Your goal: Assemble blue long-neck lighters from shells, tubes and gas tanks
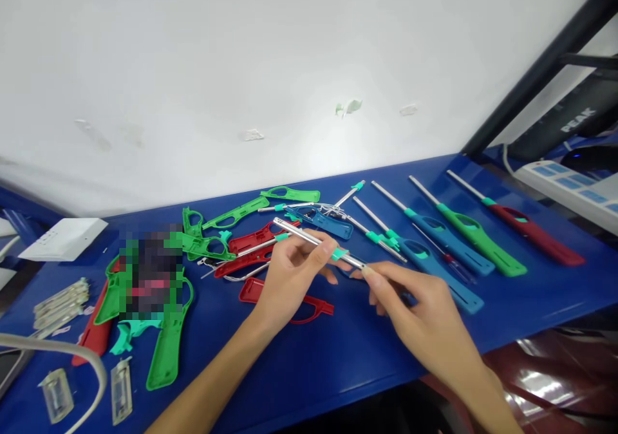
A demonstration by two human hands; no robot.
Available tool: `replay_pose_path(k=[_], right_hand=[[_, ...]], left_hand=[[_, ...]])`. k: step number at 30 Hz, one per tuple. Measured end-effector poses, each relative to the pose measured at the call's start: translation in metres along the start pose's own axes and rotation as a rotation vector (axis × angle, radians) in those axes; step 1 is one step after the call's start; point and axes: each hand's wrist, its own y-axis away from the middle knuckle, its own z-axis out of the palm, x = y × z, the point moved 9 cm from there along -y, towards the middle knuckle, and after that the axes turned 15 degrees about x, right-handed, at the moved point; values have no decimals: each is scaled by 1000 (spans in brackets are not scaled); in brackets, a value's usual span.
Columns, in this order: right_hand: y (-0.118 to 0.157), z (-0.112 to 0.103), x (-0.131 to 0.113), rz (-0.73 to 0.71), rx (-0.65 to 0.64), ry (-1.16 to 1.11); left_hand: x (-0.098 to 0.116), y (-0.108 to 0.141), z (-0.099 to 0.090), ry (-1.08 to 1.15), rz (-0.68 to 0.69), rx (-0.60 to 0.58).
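A long metal lighter tube (294,230) with a teal collar is held tilted above the table, in front of me. My left hand (288,276) is closed around its middle, thumb on top near the collar. With thumb and fingers, my right hand (415,292) pinches the tube's lower right end. Below the hands lies a red lighter handle half (252,290). More tubes with teal parts (369,231) and a blue handle half (326,220) with thin wires lie just behind. The right fingertips are partly hidden.
Red (538,235), green (483,244) and blue (449,244) whole lighters lie at right, with a screwdriver (454,266) among them. Green handle halves (167,350) and clear fuel tanks (121,392) are at left. A white cable (99,369) crosses the front left. A wall (290,67) stands behind.
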Motion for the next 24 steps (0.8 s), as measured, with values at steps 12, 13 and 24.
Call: replay_pose_path(k=[12,13,24], right_hand=[[-1,-4,7,52,14,10],[-1,-5,7,45,24,15],[-8,-1,15,91,27,56]], left_hand=[[-13,2,-1,-85,-17,-14],[-15,1,-1,-96,-22,-7],[-9,-3,-13,-455,84,72]])
